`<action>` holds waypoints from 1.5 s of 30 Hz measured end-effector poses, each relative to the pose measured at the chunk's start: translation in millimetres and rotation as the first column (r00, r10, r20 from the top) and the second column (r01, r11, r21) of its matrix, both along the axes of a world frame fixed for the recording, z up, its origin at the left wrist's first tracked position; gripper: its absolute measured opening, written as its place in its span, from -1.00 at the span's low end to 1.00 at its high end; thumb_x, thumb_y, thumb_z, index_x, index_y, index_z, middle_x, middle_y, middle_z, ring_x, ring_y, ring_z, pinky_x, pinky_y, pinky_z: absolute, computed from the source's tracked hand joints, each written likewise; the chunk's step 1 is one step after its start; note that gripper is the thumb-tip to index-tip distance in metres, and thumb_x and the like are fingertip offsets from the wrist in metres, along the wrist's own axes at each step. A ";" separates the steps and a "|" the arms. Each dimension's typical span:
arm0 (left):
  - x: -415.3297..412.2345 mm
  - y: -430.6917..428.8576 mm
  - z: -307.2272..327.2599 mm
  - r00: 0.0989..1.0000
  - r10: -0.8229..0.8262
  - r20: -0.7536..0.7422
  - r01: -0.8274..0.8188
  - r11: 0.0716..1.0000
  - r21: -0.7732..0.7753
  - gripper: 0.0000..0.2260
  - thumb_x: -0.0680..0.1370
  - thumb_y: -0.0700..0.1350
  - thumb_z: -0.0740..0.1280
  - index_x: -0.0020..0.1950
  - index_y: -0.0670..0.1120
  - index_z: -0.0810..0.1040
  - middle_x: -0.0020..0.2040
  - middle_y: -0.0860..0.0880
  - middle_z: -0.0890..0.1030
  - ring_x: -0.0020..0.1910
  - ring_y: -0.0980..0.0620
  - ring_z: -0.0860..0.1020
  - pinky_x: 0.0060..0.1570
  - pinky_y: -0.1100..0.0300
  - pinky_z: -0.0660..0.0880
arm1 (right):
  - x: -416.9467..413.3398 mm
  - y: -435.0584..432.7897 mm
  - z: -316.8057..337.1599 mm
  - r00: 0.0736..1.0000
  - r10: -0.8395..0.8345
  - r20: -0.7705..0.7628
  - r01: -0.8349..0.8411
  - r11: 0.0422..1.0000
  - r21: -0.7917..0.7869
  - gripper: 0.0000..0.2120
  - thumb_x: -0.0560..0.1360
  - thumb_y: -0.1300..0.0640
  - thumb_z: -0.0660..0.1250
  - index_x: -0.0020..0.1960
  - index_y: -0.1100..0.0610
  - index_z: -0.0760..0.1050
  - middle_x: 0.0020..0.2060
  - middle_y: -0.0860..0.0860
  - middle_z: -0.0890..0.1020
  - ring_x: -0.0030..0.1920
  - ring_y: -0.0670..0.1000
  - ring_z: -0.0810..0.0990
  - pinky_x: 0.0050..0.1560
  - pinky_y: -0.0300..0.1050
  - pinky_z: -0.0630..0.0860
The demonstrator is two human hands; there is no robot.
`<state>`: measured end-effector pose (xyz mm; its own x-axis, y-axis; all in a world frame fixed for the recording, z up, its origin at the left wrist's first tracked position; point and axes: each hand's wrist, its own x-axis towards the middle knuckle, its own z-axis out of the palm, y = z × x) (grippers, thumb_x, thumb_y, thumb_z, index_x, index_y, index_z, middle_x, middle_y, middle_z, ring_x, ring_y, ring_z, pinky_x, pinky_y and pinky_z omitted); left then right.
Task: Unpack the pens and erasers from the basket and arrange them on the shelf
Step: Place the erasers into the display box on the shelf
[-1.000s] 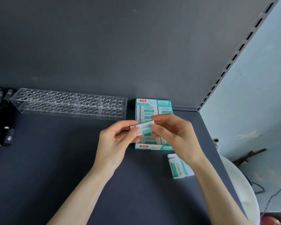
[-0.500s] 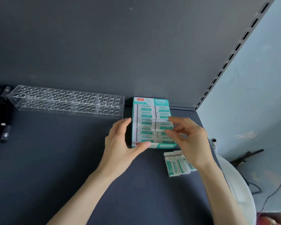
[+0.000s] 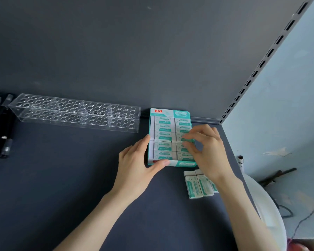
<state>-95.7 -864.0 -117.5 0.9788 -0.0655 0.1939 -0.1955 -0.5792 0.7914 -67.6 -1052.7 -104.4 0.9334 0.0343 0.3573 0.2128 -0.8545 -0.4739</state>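
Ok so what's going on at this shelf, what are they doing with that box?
A person is stocking erasers on a dark shelf. The left hand steadies the teal eraser box at its left side and front edge, while the right hand pinches an eraser in the box's right column, apparently seating it. Three loose erasers lie in front of the box. A clear pen holder stands empty to the left, with black pens beyond it.

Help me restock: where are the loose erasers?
Head view: the loose erasers lie on the shelf at right, just nearer than the eraser box.
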 end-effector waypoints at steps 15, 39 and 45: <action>-12.9 1.7 4.3 0.995 0.060 0.078 -0.058 0.998 -0.028 -0.47 0.38 -0.01 0.50 0.30 -0.04 0.45 0.22 0.11 0.37 0.25 0.15 0.30 0.26 0.16 0.30 | -30.1 -3.6 8.4 0.997 -0.074 0.024 0.068 0.979 0.191 -0.86 0.47 0.24 0.38 0.01 0.14 0.63 -0.07 -0.13 0.53 -0.02 -0.01 0.52 0.00 -0.37 0.38; -73.5 -78.5 -5.7 0.997 0.082 0.003 -0.081 0.984 0.156 -0.68 0.43 0.05 0.42 0.11 0.06 0.43 -0.03 0.19 0.53 -0.05 0.16 0.46 -0.01 0.20 0.29 | -92.1 -52.9 -26.7 0.993 -0.074 -0.087 0.097 0.949 0.300 -0.76 0.44 0.09 0.42 0.10 0.10 0.61 -0.05 -0.01 0.55 0.02 0.06 0.47 0.03 -0.12 0.42; -85.4 -75.4 -1.2 0.991 0.067 -0.118 -0.112 0.897 -0.428 -0.64 0.46 -0.28 0.43 0.09 0.10 0.44 -0.06 0.16 0.64 -0.07 0.17 0.62 0.00 0.35 0.52 | -99.8 -51.5 -19.8 0.995 0.081 -0.051 -0.031 0.774 0.632 -0.70 0.42 0.24 0.44 0.01 -0.13 0.55 -0.09 -0.17 0.63 -0.10 -0.11 0.61 -0.12 -0.30 0.52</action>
